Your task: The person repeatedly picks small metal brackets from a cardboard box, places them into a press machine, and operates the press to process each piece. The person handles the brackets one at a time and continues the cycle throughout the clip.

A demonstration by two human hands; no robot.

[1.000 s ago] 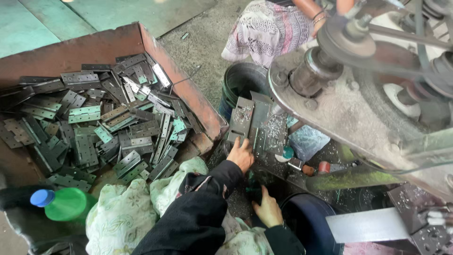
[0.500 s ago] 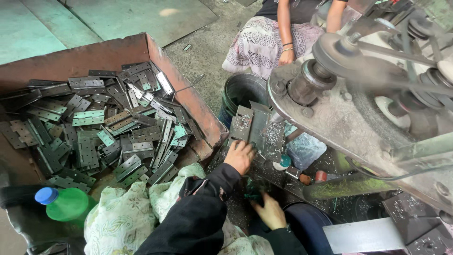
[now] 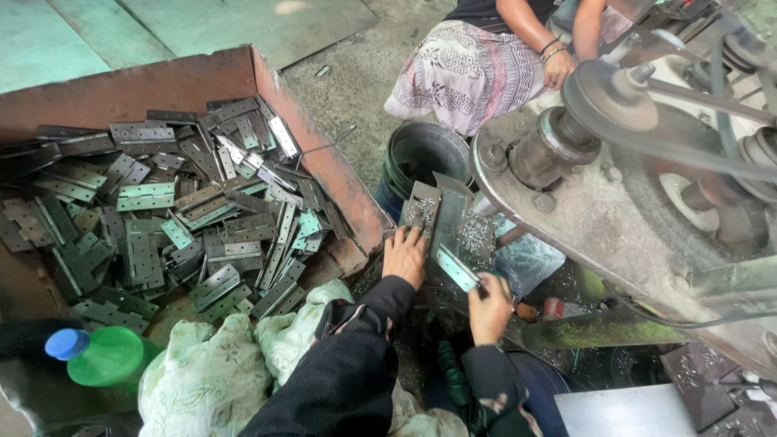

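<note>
My left hand [image 3: 404, 255] rests flat on the edge of a small metal tray [image 3: 423, 212] strewn with tiny metal bits, its fingers spread. My right hand [image 3: 490, 306] grips a pale green metal hinge plate [image 3: 456, 268] by one end and holds it tilted over the tray. Both arms wear dark sleeves. A rusty brown box [image 3: 324, 166] to the left holds a heap of several similar grey and green hinge plates [image 3: 174, 218].
A big machine with a pulley wheel [image 3: 609, 97] and belt fills the right side. A dark bucket [image 3: 424, 153] stands behind the tray. Another person in a patterned skirt [image 3: 465, 69] sits at the top. A green bottle with blue cap [image 3: 101, 354] and floral cloth [image 3: 214, 376] lie lower left.
My right hand has come up from low beside the machine and now holds a hinge plate over the tray. My left hand has stayed at the tray's edge.
</note>
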